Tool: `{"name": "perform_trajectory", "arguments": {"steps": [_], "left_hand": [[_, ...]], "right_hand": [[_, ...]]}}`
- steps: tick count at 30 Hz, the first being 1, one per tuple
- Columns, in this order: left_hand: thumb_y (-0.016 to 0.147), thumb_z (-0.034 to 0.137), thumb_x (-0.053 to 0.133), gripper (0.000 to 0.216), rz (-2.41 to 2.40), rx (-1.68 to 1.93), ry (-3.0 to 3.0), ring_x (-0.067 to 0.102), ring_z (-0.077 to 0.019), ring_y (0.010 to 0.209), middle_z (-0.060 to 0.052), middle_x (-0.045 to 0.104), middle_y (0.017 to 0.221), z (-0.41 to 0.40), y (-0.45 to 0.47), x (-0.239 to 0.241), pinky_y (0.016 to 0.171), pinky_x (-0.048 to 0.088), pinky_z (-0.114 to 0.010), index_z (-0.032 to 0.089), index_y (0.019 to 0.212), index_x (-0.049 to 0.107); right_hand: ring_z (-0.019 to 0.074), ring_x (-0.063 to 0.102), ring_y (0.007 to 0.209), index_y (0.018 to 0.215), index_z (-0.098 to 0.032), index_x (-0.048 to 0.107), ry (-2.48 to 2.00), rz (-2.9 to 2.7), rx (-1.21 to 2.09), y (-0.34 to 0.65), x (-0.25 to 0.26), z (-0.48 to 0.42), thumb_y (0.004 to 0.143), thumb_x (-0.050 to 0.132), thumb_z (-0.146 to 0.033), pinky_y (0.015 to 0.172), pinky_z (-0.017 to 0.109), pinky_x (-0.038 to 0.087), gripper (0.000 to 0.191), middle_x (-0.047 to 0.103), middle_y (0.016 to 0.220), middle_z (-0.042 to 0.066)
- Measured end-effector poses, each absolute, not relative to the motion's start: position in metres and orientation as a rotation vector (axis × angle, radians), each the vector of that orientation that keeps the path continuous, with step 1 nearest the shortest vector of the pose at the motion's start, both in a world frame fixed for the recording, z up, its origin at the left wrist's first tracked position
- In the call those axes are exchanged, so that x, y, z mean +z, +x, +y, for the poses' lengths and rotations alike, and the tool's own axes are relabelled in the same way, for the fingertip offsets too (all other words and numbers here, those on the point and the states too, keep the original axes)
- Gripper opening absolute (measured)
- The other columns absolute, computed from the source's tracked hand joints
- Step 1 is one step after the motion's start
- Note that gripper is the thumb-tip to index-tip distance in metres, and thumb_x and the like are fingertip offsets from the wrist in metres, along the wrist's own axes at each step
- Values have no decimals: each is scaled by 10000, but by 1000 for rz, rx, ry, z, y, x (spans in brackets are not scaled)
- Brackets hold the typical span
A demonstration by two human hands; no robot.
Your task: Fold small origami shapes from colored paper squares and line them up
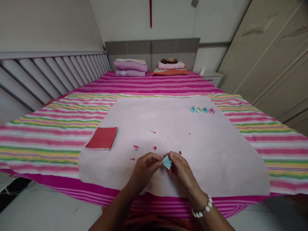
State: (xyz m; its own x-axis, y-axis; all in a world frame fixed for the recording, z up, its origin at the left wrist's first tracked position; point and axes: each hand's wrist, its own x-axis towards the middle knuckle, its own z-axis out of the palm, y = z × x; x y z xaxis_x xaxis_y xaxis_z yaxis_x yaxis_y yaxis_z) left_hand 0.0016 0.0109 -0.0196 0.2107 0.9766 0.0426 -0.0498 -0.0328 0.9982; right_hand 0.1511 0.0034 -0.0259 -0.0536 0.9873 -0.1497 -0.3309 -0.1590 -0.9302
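Observation:
My left hand point(145, 166) and my right hand point(181, 170) meet over the near part of a large pale pink sheet point(216, 154) spread on a striped bed. Both pinch a small light blue folded paper piece point(166, 162) between their fingertips. A white bead bracelet point(203, 209) circles my right wrist. A stack of square paper with a red sheet on top point(103, 138) lies to the left. A row of several small folded paper shapes point(202, 110), blue, green and pink, sits at the far right of the sheet.
Small red paper scraps point(136, 147) lie scattered in front of my hands. The striped bedspread point(48, 128) extends all round. Folded blankets and pillows point(131, 68) are stacked at the headboard. A slatted rail point(48, 73) runs along the left, wardrobe doors point(271, 64) on the right.

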Motion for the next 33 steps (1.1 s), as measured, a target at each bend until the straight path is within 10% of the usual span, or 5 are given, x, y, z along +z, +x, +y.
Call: {"name": "perform_trajectory", "arguments": {"steps": [19,24,33], "left_hand": [[765,159,654,66,1064,1140,1545,610,-156,757,-29,658,819,14,-2,-15,689,474,-267,199,797,696],[754,188,673,45,1050,1164,1364,614,-159,755,-24,672,794,13,0,-11,700,490,-265,193,784,706],[758,188,681,144,1086,1210,1612,612,-185,921,-63,631,1005,12,1,-7,654,510,-243,223,893,716]], "right_hand": [[154,603,552,1118,-202,632,-1016,-1092,1491,156,-19,2,846,583,-460,558,298,485,379,643,646,7],[152,577,690,910,-244,727,-1019,-1250,1060,162,-17,1,734,738,-315,630,304,503,190,617,972,58],[152,569,661,782,-231,722,-987,-1318,1062,158,-13,1,783,694,-290,569,288,495,65,571,822,34]]}}
